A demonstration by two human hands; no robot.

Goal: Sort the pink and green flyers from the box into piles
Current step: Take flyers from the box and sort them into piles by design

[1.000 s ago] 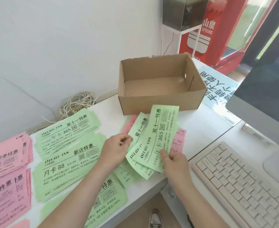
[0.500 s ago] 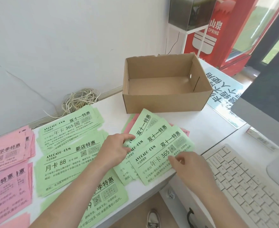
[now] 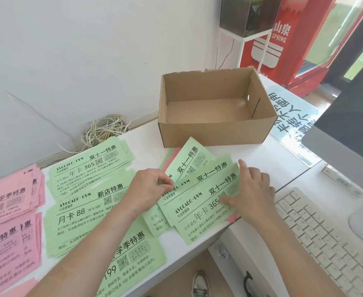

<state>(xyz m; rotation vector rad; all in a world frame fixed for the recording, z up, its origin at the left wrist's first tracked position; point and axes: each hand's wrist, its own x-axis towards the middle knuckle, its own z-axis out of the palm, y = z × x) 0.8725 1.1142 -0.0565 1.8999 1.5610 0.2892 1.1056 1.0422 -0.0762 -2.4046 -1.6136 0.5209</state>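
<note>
The brown cardboard box (image 3: pixel 214 133) stands open and holds nothing visible inside. In front of it lies a fan of green flyers (image 3: pixel 200 202) over pink ones (image 3: pixel 233 217). My left hand (image 3: pixel 148 189) pinches the left edge of those green flyers. My right hand (image 3: pixel 251 196) rests flat, fingers spread, on the top flyer's right end. Sorted green piles (image 3: pixel 86 168) (image 3: pixel 80 213) (image 3: pixel 133 256) lie to the left, and pink piles (image 3: pixel 7 198) (image 3: pixel 7 251) at the far left.
A white keyboard (image 3: pixel 326 239) sits at the right below a monitor (image 3: pixel 351 129). A coil of cord (image 3: pixel 103 131) lies by the wall. A blue-lettered sign (image 3: pixel 292 116) lies right of the box. A red cooler (image 3: pixel 287 39) stands behind.
The green flyer that my right hand held upright has come down flat onto the fan. My right hand has moved from the flyer's lower edge to its right end.
</note>
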